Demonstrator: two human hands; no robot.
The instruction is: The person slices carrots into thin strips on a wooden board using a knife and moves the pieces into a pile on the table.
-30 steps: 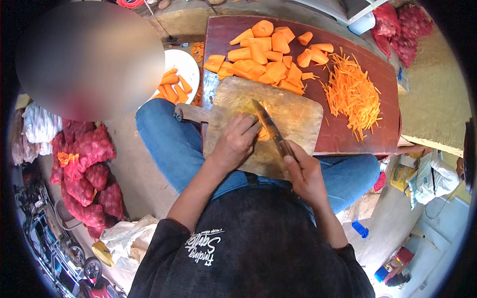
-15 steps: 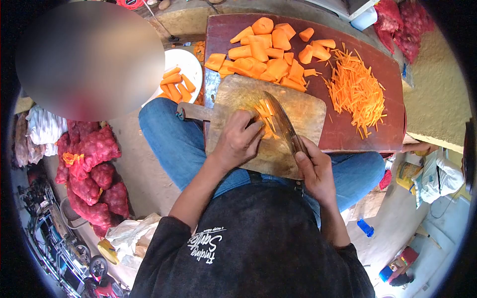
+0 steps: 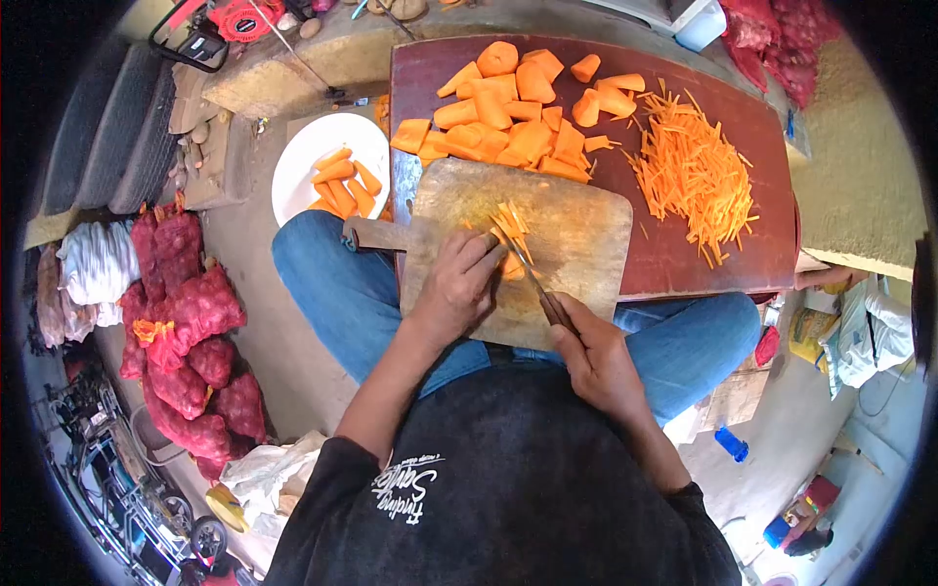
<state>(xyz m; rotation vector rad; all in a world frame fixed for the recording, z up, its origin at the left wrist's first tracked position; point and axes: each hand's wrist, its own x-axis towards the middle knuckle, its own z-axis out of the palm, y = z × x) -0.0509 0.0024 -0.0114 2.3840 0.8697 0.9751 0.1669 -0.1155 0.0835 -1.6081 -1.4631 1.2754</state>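
A wooden cutting board (image 3: 576, 249) with a handle on its left rests across my lap and the table edge. My right hand (image 3: 594, 352) is wrapped around the handle of a knife (image 3: 533, 280), whose blade points up and left over the board. Curled fingers of my left hand (image 3: 459, 281) press on a carrot piece (image 3: 512, 267) beside the blade; the fingers partly hide it. Thin carrot strips (image 3: 510, 219) lie just past the blade. Beyond the board, thick peeled carrot chunks (image 3: 479, 142) are heaped, with a pile of carrot shreds (image 3: 696, 176) to their right.
The dark red table (image 3: 762, 264) carries the carrots. Left of it stands a white basin (image 3: 293, 161) holding several carrot pieces. Red mesh sacks (image 3: 200, 313) lie on the floor at left, near tyres (image 3: 103, 127). A blue object (image 3: 731, 444) lies on the floor at right.
The knife has swung from a flatter, tilted pose beside the strips to a steeper one against the carrot piece. My right hand has moved slightly left and down. A blurred patch at upper left is gone.
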